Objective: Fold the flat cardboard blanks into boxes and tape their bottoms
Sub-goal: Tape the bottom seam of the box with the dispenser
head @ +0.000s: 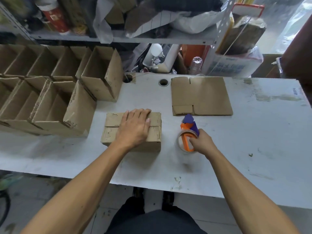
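The white table (236, 149) fills the middle of the frame. At the upper left stands a cluster of finished boxes (50, 92), open tops up, packed side by side. A flat cardboard blank (200, 97) lies right of centre toward the top, untouched. At the centre sits the folded box (118, 132), bottom up, its two flaps meeting along a seam with no tape visible on it. The left hand (135, 127) lies flat on those flaps, fingers straight and together, pressing them down. Just right of the box, the right hand (201, 141) grips the orange and purple tape dispenser (187, 132), fingers curled round its handle. The taping step seems about to start: the next move likely calls for bringing the dispenser onto the seam while the flaps stay pinned.
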